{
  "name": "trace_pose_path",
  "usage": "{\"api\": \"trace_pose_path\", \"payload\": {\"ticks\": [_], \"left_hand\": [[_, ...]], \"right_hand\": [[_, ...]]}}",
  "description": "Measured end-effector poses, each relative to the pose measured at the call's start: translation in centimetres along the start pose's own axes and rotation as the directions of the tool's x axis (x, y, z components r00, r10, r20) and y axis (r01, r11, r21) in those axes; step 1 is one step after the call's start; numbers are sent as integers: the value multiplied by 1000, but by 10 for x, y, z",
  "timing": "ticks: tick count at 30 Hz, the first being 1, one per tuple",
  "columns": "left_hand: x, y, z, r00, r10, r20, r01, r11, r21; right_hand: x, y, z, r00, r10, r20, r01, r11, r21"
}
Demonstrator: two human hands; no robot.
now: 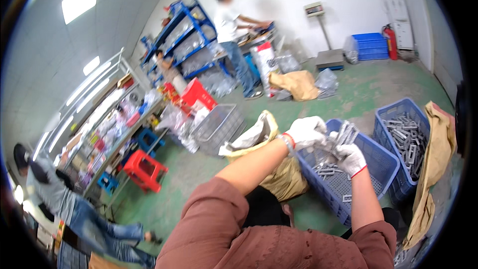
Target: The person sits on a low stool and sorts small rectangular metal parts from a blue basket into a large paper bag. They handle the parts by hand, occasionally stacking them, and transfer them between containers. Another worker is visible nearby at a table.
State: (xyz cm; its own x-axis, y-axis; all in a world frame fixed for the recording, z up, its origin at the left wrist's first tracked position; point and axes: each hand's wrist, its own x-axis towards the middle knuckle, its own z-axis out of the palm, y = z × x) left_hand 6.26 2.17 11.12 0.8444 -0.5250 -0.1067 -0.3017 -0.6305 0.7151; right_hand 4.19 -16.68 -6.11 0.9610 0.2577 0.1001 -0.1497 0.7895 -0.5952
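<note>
Both of my hands wear white knit gloves and meet over a blue plastic crate (383,163). My right hand (351,159) is closed around a bunch of grey slotted metal pieces (347,132), which stick up above its fingers. Against the near side of the bunch is my left hand (307,132), its fingers curled in at the pieces; their tips are partly hidden. Below, in the crate, lie several loose pieces of the same kind (326,169). An open yellowish woven sack (284,179) stands just left of the crate, under my left forearm.
A second blue crate (404,144), full of grey pieces, stands at right, with a tan sack (432,154) over its side. Left are a grey crate (219,125) and red stool (144,169). A platform scale (329,60) stands behind. Several people work nearby.
</note>
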Motion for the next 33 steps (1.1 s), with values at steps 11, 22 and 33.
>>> {"api": "trace_pose_path", "payload": {"ticks": [11, 22, 33], "left_hand": [[13, -2, 8, 996, -82, 39, 80, 996, 48], [26, -27, 14, 995, -84, 59, 82, 996, 36], [31, -33, 16, 994, -77, 72, 75, 997, 30]], "right_hand": [[-5, 1, -8, 997, 4, 72, -1, 999, -42], [1, 11, -18, 995, 85, 60, -82, 996, -41], [3, 14, -21, 994, 77, 75, -75, 997, -34]]}}
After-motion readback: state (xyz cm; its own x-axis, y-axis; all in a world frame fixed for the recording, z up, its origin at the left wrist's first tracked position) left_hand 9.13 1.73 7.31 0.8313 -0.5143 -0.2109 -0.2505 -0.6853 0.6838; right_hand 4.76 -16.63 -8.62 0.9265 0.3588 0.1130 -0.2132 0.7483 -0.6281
